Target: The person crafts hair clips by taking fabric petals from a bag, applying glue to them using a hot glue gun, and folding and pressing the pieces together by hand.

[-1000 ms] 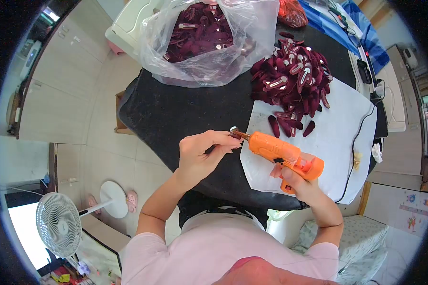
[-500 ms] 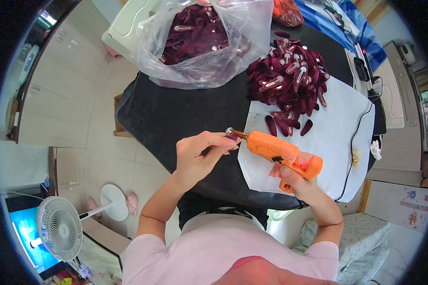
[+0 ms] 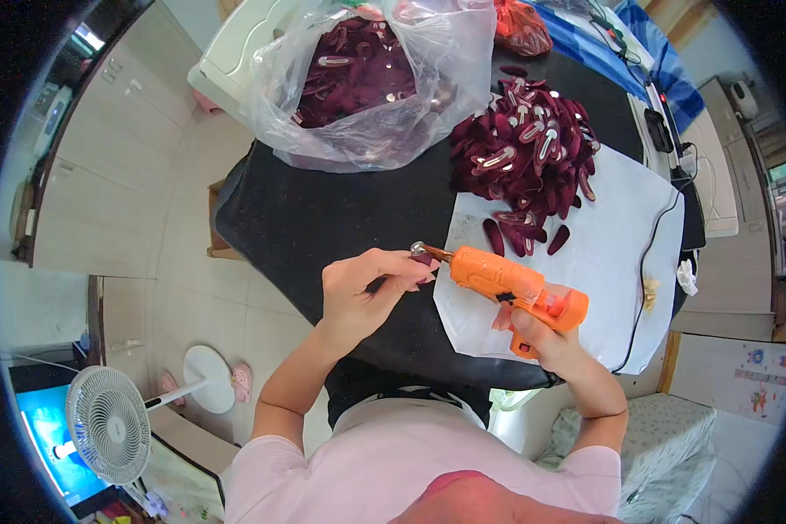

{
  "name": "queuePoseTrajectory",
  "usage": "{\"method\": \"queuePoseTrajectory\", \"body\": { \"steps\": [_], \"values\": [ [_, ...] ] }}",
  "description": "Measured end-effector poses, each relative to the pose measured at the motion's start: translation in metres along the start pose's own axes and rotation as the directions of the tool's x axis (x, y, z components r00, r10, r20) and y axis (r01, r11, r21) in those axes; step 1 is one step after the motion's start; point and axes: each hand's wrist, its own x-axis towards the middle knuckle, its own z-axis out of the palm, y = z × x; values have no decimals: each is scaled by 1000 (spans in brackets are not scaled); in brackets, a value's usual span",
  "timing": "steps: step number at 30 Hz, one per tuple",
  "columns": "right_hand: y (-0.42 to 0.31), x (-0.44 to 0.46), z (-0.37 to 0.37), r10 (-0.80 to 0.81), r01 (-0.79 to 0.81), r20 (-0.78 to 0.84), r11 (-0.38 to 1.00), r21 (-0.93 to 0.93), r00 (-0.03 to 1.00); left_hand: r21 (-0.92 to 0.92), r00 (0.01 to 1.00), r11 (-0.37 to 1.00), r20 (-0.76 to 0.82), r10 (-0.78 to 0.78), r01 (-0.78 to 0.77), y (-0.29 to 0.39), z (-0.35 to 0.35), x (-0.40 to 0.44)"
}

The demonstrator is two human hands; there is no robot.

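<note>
My right hand (image 3: 541, 334) is wrapped round the handle of an orange glue gun (image 3: 498, 275). Its nozzle points left and meets a small hair clip (image 3: 422, 257), dark red with a shiny metal part, pinched between the fingertips of my left hand (image 3: 367, 284). Most of that clip is hidden by my fingers. Beyond the gun lies a heap of dark red velvety hair clips (image 3: 533, 144), some with their silver metal showing. A few loose ones rest at the heap's near edge, on a white sheet (image 3: 611, 262).
A clear plastic bag (image 3: 367, 148) full of more dark red clips stands at the back of the black table (image 3: 341, 210). Behind the heap is a red bag (image 3: 524, 31). A black cord (image 3: 644, 262) crosses the sheet's right side. A white fan (image 3: 109, 424) stands at lower left.
Both hands keep their hold, with the nozzle still at the clip. The view has shifted very slightly; otherwise little differs.
</note>
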Motion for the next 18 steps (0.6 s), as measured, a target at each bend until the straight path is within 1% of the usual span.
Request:
{"method": "queuePoseTrajectory", "body": {
  "steps": [4,7,10,13,15,16,17,18],
  "values": [
    [-2,0,0,35,-36,11,997,66,999,11,1000,1000,5,-1,1,0,0,0],
    [-3,0,0,47,-47,2,996,75,999,7,1000,1000,-2,-3,3,3,-1,1],
    [-3,1,0,33,-33,-37,999,-7,999,-7,1000,1000,-12,4,-4,4,-1,1],
    [-7,7,-2,135,-156,-164,980,-124,977,-64,1000,998,-25,11,-13,3,-1,1],
    [-2,8,-6,82,-114,-341,991,-75,936,-102,999,995,-36,5,-8,2,0,2],
    [-2,10,-6,58,-89,-422,995,-53,904,-141,998,990,-63,-22,13,3,1,2],
    [-1,15,2,-40,35,-592,999,-20,805,-179,995,983,-89,-50,34,4,2,2],
    [-4,16,-1,-64,77,-591,997,-3,804,-216,990,975,-113,-81,55,6,3,1]
  ]
}}
